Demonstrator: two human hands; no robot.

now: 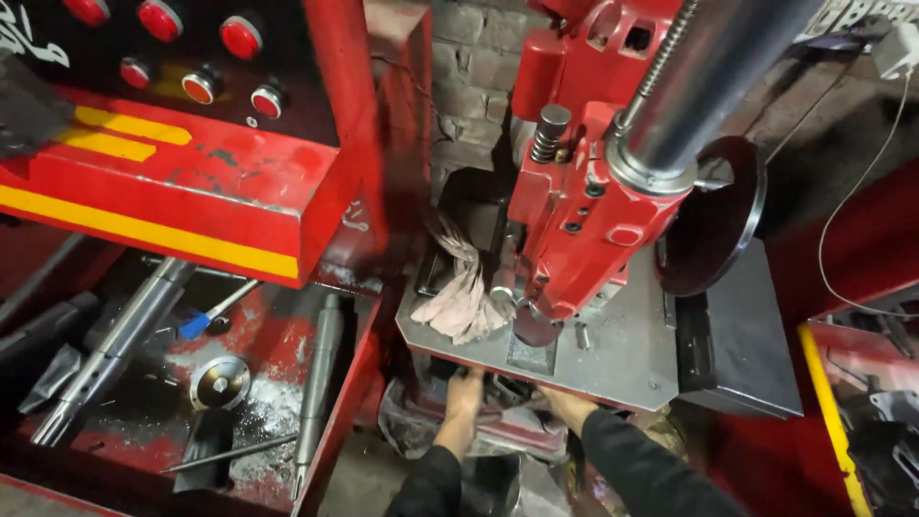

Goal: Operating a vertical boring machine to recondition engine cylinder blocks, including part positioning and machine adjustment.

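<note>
Low in the middle of the frame, both hands, left (464,394) and right (565,404), reach under the grey metal plate (622,354) of the red machine (584,211). Their fingers are hidden, so I cannot tell their grip. A rag (464,297) lies on the plate.

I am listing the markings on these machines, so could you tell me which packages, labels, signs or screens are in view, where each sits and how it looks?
Control panel: top left, black face with round red buttons.
Yellow stripes: painted bands across the red housing below the panel.
White marking: top left corner, cut off.
No packages or screens.
</note>
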